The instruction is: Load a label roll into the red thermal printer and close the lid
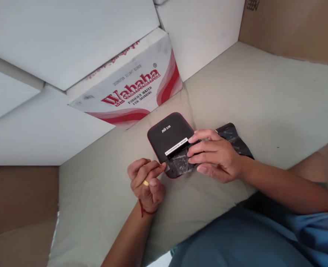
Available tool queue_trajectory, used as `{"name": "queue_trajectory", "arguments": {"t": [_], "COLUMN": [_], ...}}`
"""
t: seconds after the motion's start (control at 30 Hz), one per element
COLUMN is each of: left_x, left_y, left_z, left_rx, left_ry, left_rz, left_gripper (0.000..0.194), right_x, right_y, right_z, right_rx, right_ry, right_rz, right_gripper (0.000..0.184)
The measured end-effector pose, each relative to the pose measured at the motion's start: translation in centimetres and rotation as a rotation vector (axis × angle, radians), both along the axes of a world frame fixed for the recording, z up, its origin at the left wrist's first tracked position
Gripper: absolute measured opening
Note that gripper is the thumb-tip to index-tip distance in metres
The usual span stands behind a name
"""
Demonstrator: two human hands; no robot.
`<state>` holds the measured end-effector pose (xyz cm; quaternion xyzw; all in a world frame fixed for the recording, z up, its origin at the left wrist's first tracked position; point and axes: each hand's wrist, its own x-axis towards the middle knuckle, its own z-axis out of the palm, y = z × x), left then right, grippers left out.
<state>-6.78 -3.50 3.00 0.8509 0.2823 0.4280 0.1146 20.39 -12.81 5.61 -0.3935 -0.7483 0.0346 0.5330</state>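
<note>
Partly, right hand hides device (Wahaha box beyond).

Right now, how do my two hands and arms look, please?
The left hand and right hand wear no gloves. A thin red cord bracelet circles the left wrist. Both forearms are uncovered; blue cloth shows near the right elbow.

One flat black rounded-square device, one white printed strip label, one red cord bracelet, one red-and-white cardboard box.
</note>
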Motion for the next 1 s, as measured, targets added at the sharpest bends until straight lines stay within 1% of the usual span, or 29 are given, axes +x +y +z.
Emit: {"name": "queue_trajectory", "arguments": {"t": [0.1, 0.17, 0.27, 0.37, 0.43, 0.47, 0.53, 0.6, 0.63, 0.67, 0.73, 0.8, 0.83, 0.9, 1.0], "left_x": [1.2, 1.9, 2.1, 1.8, 1.6, 1.5, 1.6, 1.7, 1.8, 1.9, 2.1, 2.2, 2.3, 2.5, 2.8], "left_y": [0.0, -0.1, -0.2, -0.4, -0.5, -0.5, -0.4, -0.1, 0.1, 0.4, 1.1, 1.8, 2.0, 2.3, 2.3], "left_z": [0.7, 0.7, 0.0, -1.0, -1.4, -1.6, -1.9, -2.0, -2.1, -2.2, -2.5, -2.6, -2.7, -2.7, -2.3], "left_rx": [0.191, 0.233, 0.278, 0.284, 0.231, 0.172, 0.013, -0.14, -0.199, -0.25, -0.353, -0.456, -0.496, -0.549, -0.59], "left_ry": [-0.049, -0.044, -0.085, -0.125, -0.135, -0.151, -0.206, -0.245, -0.241, -0.217, -0.133, -0.019, 0.037, 0.134, 0.239], "left_rz": [-0.064, -0.063, -0.032, -0.017, -0.021, -0.012, 0.049, 0.139, 0.174, 0.198, 0.216, 0.215, 0.216, 0.23, 0.263], "left_gripper": [0.044, 0.043, 0.042, 0.043, 0.046, 0.047, 0.047, 0.039, 0.033, 0.029, 0.026, 0.024, 0.023, 0.022, 0.024], "right_x": [-0.1, -0.1, 0.0, 0.2, 0.4, 0.6, 1.1, 1.7, 1.9, 2.0, 1.6, 0.5, -0.3, -1.7, -2.8], "right_y": [0.1, 0.1, 0.1, -0.2, -0.4, -0.3, 0.4, 1.8, 2.8, 3.8, 6.0, 7.8, 8.5, 9.3, 9.5], "right_z": [-0.1, -0.2, -0.3, 0.2, 1.0, 1.6, 3.0, 4.6, 5.4, 6.1, 7.6, 8.7, 9.2, 9.9, 10.2], "right_rx": [0.034, 0.043, 0.048, 0.042, 0.008, -0.031, -0.162, -0.335, -0.426, -0.512, -0.653, -0.745, -0.775, -0.811, -0.826], "right_ry": [-0.033, -0.054, -0.068, -0.028, 0.019, 0.058, 0.146, 0.139, 0.068, -0.047, -0.338, -0.604, -0.702, -0.83, -0.916], "right_rz": [-0.027, -0.05, -0.072, -0.113, -0.138, -0.14, -0.139, -0.169, -0.196, -0.222, -0.253, -0.279, -0.306, -0.383, -0.465], "right_gripper": [0.026, 0.027, 0.03, 0.032, 0.036, 0.04, 0.047, 0.053, 0.054, 0.052, 0.038, 0.021, 0.019, 0.022, 0.024]}}
